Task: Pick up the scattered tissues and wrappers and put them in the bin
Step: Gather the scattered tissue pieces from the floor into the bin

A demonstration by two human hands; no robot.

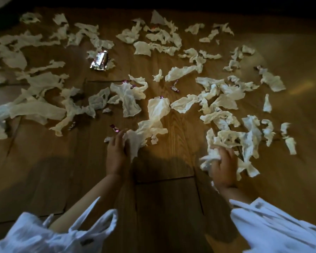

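Observation:
Several crumpled white tissues (159,108) lie scattered over a wooden floor (164,198). A shiny silver wrapper (99,61) lies at upper left of centre, and small purple sweet wrappers (174,88) are dotted among the tissues. My left hand (116,154) grips a bunch of tissue (135,143) near the floor at centre. My right hand (223,168) holds a wad of tissue (210,159) at the edge of a pile on the right. No bin is in view.
White loose sleeves (274,227) fill the bottom corners. A small purple wrapper (115,128) lies just beyond my left hand. Bare floor boards stretch between and below my hands. The far edge of the scene is dark.

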